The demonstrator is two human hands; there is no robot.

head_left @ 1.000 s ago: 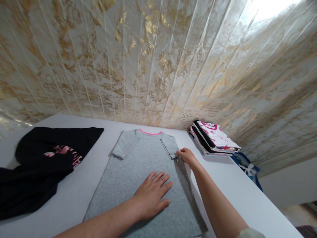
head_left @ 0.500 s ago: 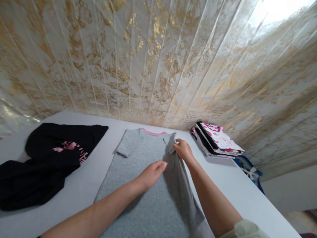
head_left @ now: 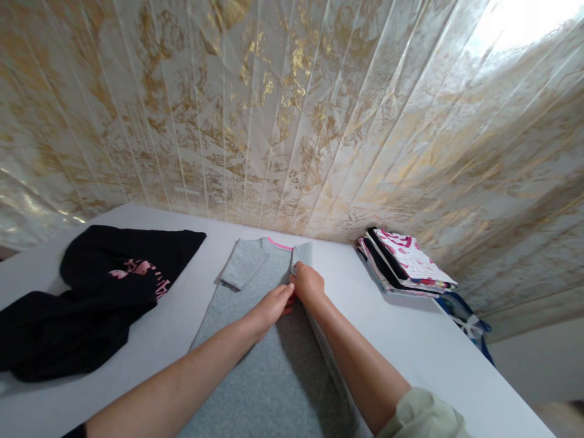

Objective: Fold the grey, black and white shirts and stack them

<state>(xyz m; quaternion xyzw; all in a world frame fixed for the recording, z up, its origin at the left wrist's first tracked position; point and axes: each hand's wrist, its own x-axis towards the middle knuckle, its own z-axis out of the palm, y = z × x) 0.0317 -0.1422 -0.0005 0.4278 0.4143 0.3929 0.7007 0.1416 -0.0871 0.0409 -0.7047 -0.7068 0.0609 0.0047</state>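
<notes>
A grey short-sleeved shirt [head_left: 262, 383] with a pink neck edge lies spread on the white table, its neck toward the wall. Its left sleeve lies flat; the right side is turned inward over the body near the shoulder. My right hand [head_left: 309, 285] is closed on the folded-in sleeve, fingertips pinching the cloth. Right beside it, my left hand [head_left: 270, 309] has thumb and fingers drawn together at the shirt's turned edge, the fingertips partly hidden. Both hands nearly touch each other.
A black garment [head_left: 100, 292] with pink print lies loosely bunched on the left of the white table [head_left: 410, 340]. Folded clothes [head_left: 406, 261] form a stack at the back right. Beyond the table edge is a blue and white item [head_left: 468, 322]. A gold-patterned curtain [head_left: 255, 121] rises behind.
My right hand has moved left, carrying the shirt's right sleeve and side inward over the body. My left hand has shifted slightly up and left, closer to the right hand.
</notes>
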